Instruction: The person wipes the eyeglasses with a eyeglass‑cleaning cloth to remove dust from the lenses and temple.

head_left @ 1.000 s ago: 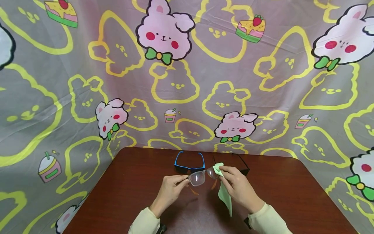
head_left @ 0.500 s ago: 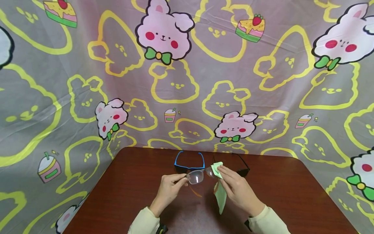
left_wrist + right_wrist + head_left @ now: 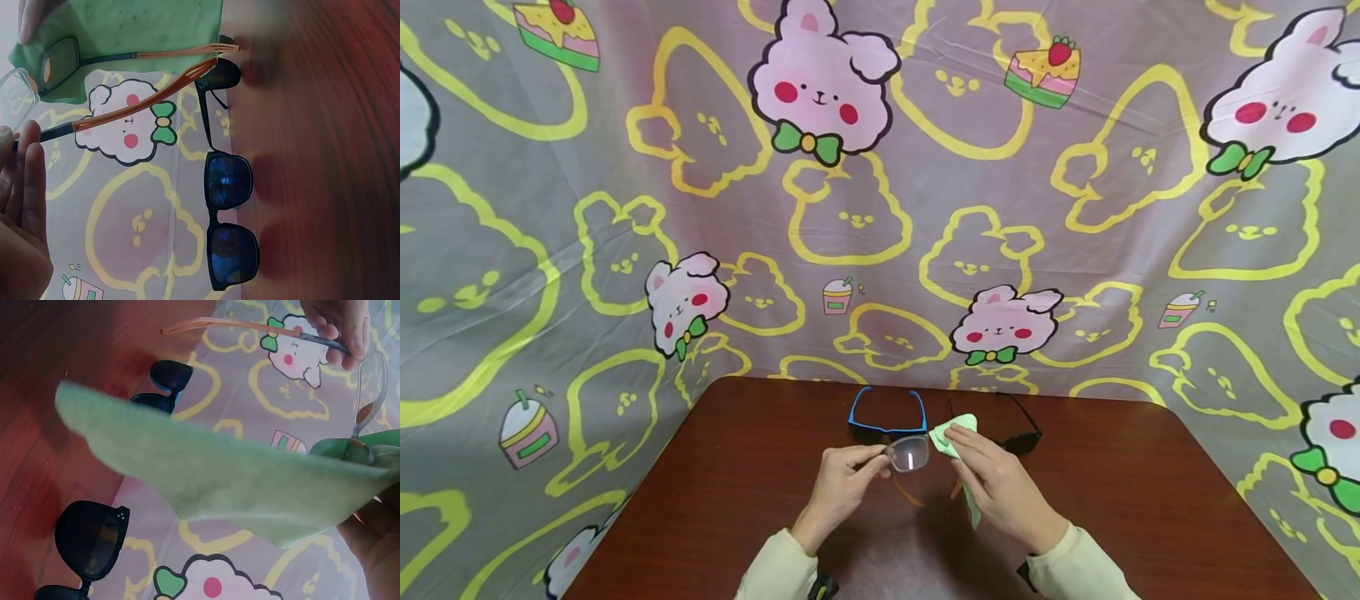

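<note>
My left hand (image 3: pixel 838 492) pinches a pair of clear-framed eyeglasses (image 3: pixel 908 455) at one end of the front, near the hinge. The glasses are held above the table, temples unfolded; in the left wrist view the orange-brown temple (image 3: pixel 125 114) with its dark hinge end points away from the fingers. With my right hand (image 3: pixel 1011 492) I hold a light green cloth (image 3: pixel 958 425) folded over the other lens, which it mostly hides in the head view. A loose part of the cloth (image 3: pixel 231 481) hangs below the right hand.
Behind the hands, blue-framed sunglasses (image 3: pixel 887 430) lie unfolded on the brown table (image 3: pixel 760 467). Black sunglasses (image 3: pixel 1024 442) rest to their right, partly hidden by the right hand and cloth. A patterned curtain (image 3: pixel 865 208) surrounds the table's back and sides.
The cloth and right-hand fingers have shifted slightly left over the far lens, covering more of it. The cloth's hanging end has swung and now shows less. The left hand keeps its hold.
</note>
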`<state>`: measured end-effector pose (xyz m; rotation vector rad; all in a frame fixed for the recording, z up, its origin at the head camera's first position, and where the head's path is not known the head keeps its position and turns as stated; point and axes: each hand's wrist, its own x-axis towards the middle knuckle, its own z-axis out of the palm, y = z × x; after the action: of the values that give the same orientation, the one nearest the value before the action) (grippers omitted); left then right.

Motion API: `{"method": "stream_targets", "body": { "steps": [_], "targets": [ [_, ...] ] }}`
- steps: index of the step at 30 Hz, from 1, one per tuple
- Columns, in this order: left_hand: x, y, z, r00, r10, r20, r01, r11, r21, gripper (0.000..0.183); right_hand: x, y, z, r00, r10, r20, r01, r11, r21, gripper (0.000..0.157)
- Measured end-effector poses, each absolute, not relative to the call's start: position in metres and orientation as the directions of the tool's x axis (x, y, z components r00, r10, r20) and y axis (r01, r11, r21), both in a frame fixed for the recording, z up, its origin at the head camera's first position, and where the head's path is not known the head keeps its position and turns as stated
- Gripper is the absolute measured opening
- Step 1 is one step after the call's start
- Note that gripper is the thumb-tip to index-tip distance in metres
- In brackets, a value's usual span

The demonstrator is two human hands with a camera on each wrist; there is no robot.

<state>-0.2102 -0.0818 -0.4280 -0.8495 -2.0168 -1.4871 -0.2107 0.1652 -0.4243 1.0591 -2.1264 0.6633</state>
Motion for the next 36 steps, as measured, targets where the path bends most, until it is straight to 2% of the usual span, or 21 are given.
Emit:
{"method": "stream_targets", "body": {
  "steps": [8,15,23,30,36],
  "targets": [
    [-0.210,-0.078,-0.428,-0.704,0.145,0.695,0.710,0.154,0.687,0.011,-0.207,0.163,-0.421,-0.365,-0.506,0.782,-0.856,0.513,-0.068,0.032],
    [-0.211,-0.079,-0.427,-0.704,0.135,0.698,0.711,0.134,0.691,0.011,-0.205,0.167,-0.422,-0.343,-0.531,0.775,-0.869,0.493,-0.047,0.034],
    [-0.212,-0.082,-0.426,-0.720,0.143,0.679,0.692,0.079,0.718,0.010,-0.205,0.175,-0.424,-0.276,-0.525,0.805,-0.879,0.478,0.010,0.034],
    [-0.214,-0.086,-0.424,-0.723,0.145,0.675,0.689,0.095,0.718,0.011,-0.208,0.187,-0.424,-0.284,-0.490,0.825,-0.859,0.512,0.008,0.036],
    [-0.215,-0.086,-0.427,-0.741,0.183,0.646,0.662,0.043,0.748,0.012,-0.211,0.192,-0.424,-0.313,-0.457,0.832,-0.838,0.545,-0.016,0.038]
  ]
}}
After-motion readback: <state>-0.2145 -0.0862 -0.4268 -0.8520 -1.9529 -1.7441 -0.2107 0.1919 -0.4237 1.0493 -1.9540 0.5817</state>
